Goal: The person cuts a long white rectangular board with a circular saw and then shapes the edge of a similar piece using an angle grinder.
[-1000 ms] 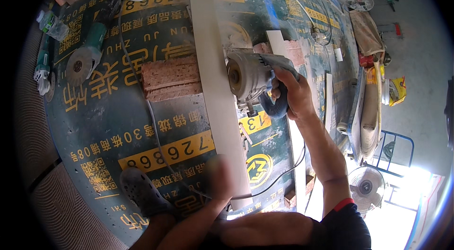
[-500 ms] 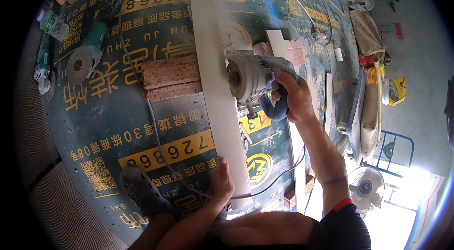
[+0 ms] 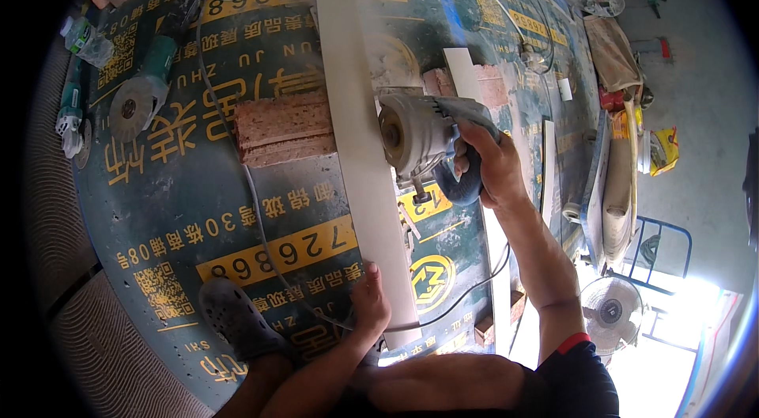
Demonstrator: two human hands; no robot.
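Observation:
My right hand (image 3: 494,161) is wrapped round the dark handle of a dusty silver power cutter (image 3: 407,133), which sits at the right edge of a long pale tile strip (image 3: 352,62). A light haze of dust hangs beside it. My left hand (image 3: 370,299) grips the strip's near end at its left edge, thumb up and fingers partly hidden. A red brick (image 3: 285,129) lies beside the strip at left, and another brick (image 3: 490,86) lies beyond the cutter with a short white offcut (image 3: 458,66) on it. A cable (image 3: 261,236) runs past my left hand.
Two green angle grinders (image 3: 150,70), (image 3: 71,94) and a plastic bottle (image 3: 95,50) lie at left. My shoe (image 3: 233,311) is at lower left on the printed floor sheet (image 3: 182,196). Bags (image 3: 613,54), a blue trolley (image 3: 664,236) and a fan (image 3: 609,311) stand at right.
My left hand, blurred a second ago, now rests steady on the strip's edge. The cutter in my right hand has shifted slightly toward me along the strip.

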